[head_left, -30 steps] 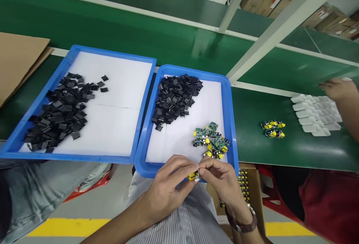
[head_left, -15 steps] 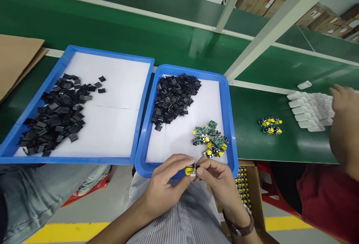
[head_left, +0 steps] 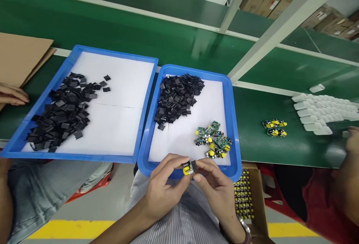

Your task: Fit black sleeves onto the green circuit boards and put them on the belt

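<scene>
My left hand pinches a small circuit board with a yellow transformer over the front rim of the right blue tray. At the board's right side sits a black plastic piece, with the fingertips of my right hand closed on it. Exactly how the piece joins the board is too small to tell. Just beyond my hands lies a loose group of circuit boards, some green side up. A heap of black plastic pieces fills the tray's back left.
Another blue tray with black pieces stands at left. A co-worker's hand rests by cardboard; another person's hand is far right, near rows of white cases. Below the bench, a carton holds boards.
The board has turned in my fingers, showing the black piece against its right side. A co-worker's hand has appeared at left; the right-hand co-worker's hand has drawn back from the white cases.
</scene>
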### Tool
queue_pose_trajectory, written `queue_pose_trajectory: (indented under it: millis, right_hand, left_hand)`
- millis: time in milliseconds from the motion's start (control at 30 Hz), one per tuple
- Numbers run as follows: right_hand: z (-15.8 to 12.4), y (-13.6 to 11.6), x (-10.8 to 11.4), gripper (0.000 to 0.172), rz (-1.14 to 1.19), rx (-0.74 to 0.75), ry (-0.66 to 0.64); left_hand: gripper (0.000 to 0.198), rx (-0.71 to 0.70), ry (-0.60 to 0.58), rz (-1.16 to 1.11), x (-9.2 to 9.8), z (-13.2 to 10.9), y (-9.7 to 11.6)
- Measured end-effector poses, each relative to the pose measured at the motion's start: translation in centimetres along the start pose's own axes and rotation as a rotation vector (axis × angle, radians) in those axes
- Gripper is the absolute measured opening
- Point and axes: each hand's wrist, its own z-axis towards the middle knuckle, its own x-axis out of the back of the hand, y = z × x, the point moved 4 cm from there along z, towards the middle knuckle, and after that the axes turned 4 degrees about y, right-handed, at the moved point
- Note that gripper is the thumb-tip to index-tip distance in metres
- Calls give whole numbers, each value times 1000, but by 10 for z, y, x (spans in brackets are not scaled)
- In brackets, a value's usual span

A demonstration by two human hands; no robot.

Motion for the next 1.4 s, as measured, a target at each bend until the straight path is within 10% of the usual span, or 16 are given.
queue_pose_trajectory:
  millis: [467,567,733,867,1000,1267,1400]
  right_hand:
    - [5,-25,-7,22,-218,312,-10]
    - [23,-25,27,9,-426,353,200]
    - [73,-15,161,41,-815,368,675]
    - [103,3,239,67,-1057,347,792]
    - [135,14,264,95,-1247,330,704]
    - [207,-11,287,64,-1325,393,488]
    - [200,-25,259,71,-1215,529,471]
  left_hand:
    - [46,-194,-82,19,-6,4,3]
    - [58,-148,-153,180,-12,4,-3]
    - [53,-98,-40,312,-1,23,-15]
    - [38,-211,-62,359,3,38,-21]
    - [33,-312,-121,442,-5,44,-34]
    - [35,-361,-245,519,-29,46,-33]
    - [33,-335,-273,608,-25,50,-25]
